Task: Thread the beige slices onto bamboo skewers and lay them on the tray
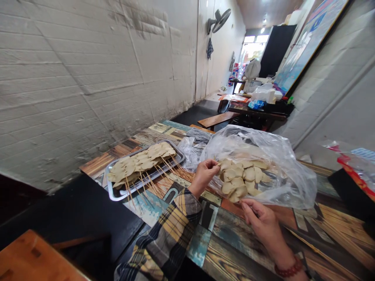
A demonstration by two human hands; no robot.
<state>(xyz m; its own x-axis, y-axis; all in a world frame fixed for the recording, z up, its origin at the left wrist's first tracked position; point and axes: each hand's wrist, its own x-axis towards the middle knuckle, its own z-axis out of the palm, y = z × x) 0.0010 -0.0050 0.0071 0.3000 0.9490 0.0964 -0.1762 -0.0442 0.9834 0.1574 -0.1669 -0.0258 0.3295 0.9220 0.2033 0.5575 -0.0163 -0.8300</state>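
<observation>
A clear plastic bag [272, 156] lies open on the patterned wooden table [222, 242], with several pale flat food pieces [243, 179] spilling from its mouth. My left hand [206, 171], in a plaid sleeve, is closed in a pinch at the edge of the pile, touching a piece. My right hand [260, 220] rests just below the pile with its fingers curled together; what it grips is too small to make out. To the left a metal tray [117, 193] carries several of the same pieces threaded on bamboo skewers [140, 164].
Loose bamboo skewers [340, 230] lie on the table at the right. A white brick wall runs along the left. A bench [218, 119], another table with bags [263, 95] and a wall fan [219, 19] stand further back. A wooden stool corner [32, 257] shows at bottom left.
</observation>
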